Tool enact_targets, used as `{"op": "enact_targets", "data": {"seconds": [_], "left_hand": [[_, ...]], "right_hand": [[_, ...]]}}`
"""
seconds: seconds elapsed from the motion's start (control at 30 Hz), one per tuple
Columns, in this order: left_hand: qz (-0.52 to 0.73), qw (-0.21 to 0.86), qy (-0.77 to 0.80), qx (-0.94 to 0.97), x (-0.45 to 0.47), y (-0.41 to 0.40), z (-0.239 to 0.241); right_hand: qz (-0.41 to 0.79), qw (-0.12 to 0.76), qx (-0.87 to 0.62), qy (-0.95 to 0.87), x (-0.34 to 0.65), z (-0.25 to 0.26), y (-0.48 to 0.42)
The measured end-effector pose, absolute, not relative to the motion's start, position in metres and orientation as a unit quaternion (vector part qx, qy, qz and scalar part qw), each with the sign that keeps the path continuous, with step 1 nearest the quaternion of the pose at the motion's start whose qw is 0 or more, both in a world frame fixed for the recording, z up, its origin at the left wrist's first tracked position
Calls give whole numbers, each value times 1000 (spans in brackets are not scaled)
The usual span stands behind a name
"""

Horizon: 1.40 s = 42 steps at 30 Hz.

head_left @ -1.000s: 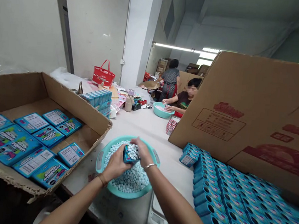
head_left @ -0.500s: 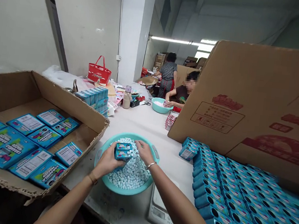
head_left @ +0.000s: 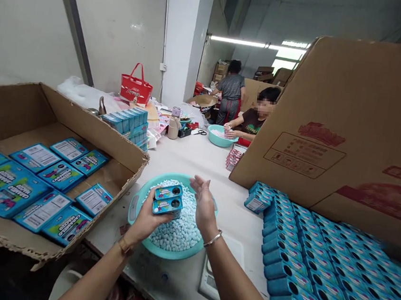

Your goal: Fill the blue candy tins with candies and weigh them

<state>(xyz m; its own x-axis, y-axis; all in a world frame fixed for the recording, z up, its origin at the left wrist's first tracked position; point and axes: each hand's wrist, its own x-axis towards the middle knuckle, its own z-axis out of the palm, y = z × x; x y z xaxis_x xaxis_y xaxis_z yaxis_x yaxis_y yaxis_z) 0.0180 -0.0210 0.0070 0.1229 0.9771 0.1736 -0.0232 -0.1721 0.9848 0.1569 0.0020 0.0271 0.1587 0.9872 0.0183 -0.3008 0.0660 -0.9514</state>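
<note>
By the left hand, two blue boxes are gripped over the bowl of pellets; the heap covering them a second ago has been cleared, holes exposed. Right hand has been drawn off, opened, apparently empty; filling judged nearly done.

Pale walls, white pillar; tube light, bright window

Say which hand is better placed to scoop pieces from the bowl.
Likely the right hand: it looks empty and open above the bowl, while the left hand holds two blue boxes.
</note>
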Motion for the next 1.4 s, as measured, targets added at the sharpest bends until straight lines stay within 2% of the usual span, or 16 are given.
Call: {"op": "enact_targets", "data": {"seconds": [0.07,0.17,0.27,0.37,0.47,0.6,0.7,0.8,0.93,1.03,1.17,1.4], "left_hand": [[511,505,416,558,20,-22,7],[488,539,411,550,24,-24,4],[478,564,410,534,23,-23,4],[471,578,412,524,25,-17,11],[428,558,419,574,36,-15,24],[403,544,422,604,53,-20,37],[391,566,416,595,55,-24,40],[382,576,411,595,52,-27,43],[391,587,399,587,56,-37,47],[390,614,381,572,74,-51,47],[378,654,330,567,112,-71,37],[360,654,278,605,163,-93,8]], "right_hand": [[495,621,-440,-420,156,28,-4],[527,584,-437,-436,163,25,-13],[542,601,-433,-396,191,20,-21],[505,614,-458,-397,222,18,-36],[368,593,-495,-517,233,23,-56],[124,415,-442,-785,226,30,-71],[44,361,-456,-813,230,29,-70],[79,406,-446,-794,242,27,-71],[248,521,-409,-707,260,27,-82],[325,595,-427,-598,274,25,-95],[383,612,-435,-538,289,17,-121],[388,632,-538,-401,301,5,-158]]}}
